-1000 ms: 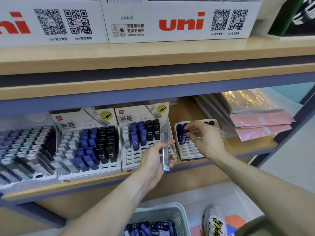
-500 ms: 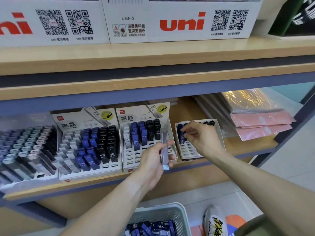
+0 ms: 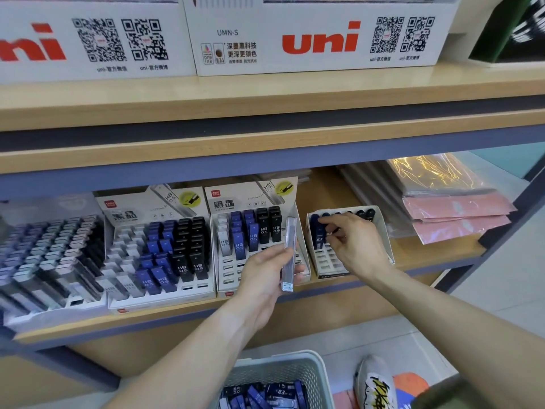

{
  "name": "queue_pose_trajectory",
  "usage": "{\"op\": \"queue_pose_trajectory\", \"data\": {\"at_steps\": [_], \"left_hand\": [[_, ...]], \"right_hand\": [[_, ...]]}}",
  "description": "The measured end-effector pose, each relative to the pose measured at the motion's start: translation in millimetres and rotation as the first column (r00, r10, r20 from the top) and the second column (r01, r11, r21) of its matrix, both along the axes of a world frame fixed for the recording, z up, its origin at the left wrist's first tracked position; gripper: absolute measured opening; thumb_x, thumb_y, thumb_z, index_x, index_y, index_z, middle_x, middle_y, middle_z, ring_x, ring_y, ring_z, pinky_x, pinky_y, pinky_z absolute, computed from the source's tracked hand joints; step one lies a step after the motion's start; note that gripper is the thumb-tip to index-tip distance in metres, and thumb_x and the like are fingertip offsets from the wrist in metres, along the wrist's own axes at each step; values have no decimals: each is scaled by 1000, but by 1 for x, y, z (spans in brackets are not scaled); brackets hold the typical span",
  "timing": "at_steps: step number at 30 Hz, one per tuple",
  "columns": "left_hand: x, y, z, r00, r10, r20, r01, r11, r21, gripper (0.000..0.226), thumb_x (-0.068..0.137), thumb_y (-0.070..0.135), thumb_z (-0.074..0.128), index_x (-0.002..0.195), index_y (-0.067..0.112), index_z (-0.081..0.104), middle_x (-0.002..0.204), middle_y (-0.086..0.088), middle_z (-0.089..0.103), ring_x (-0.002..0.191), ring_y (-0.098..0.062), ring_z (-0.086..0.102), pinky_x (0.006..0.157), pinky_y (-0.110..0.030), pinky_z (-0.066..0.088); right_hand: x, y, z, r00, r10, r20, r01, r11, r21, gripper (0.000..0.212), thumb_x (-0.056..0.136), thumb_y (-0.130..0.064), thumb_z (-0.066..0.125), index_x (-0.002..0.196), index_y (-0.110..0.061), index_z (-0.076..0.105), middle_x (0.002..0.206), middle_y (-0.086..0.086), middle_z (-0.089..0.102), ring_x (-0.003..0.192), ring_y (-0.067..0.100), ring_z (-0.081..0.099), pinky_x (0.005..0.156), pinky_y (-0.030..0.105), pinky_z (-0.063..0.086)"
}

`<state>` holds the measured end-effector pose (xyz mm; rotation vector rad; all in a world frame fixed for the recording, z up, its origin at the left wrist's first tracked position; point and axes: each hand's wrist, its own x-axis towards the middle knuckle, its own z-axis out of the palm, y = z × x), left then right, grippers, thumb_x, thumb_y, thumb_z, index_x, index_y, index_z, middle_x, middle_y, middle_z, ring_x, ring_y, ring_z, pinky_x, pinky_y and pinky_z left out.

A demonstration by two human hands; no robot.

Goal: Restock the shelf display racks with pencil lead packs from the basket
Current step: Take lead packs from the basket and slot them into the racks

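Note:
My left hand (image 3: 265, 276) grips a clear lead pack (image 3: 289, 253) upright in front of the middle display rack (image 3: 230, 286). My right hand (image 3: 354, 246) reaches into the small rack (image 3: 383, 231) at the right and pinches a dark blue pack (image 3: 320, 233) standing in its back rows. A pale basket (image 3: 295, 364) on the floor below holds several blue and black lead packs (image 3: 265, 394). The middle rack carries white, blue and black packs at the back. Its front slots are bare.
A fuller rack (image 3: 159, 255) and a grey-toned rack (image 3: 44, 261) stand to the left. Pink and gold plastic sleeves (image 3: 454, 211) lie at the right of the shelf. White uni boxes (image 3: 318, 39) sit on the shelf above. A shoe (image 3: 374, 382) is beside the basket.
My right hand has slid a little left and deeper into the small rack, fingers closing on a blue pack. The left hand keeps the clear pack nearly still.

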<state>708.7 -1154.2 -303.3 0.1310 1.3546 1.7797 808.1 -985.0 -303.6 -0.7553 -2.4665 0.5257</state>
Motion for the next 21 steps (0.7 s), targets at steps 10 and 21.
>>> {"op": "queue_pose_trajectory", "data": {"at_steps": [10, 21], "left_hand": [[-10, -18, 6, 999, -7, -35, 8, 1000, 21, 29, 91, 12, 74, 118, 3, 69, 100, -22, 76, 70, -19, 68, 61, -24, 54], [-29, -59, 8, 976, 96, -194, -89, 995, 42, 28, 89, 18, 77, 113, 3, 74, 99, -14, 76, 80, -18, 68, 74, -28, 56]], "right_hand": [[-13, -41, 36, 963, 114, -244, -254, 686, -681, 30, 88, -6, 76, 115, -20, 74, 110, 0, 73, 87, 14, 75, 75, 17, 57], [-23, -82, 20, 980, 194, -36, -78, 212, -974, 43, 96, -42, 65, 114, -4, 69, 97, 23, 76, 80, 28, 73, 72, 33, 59]]}}
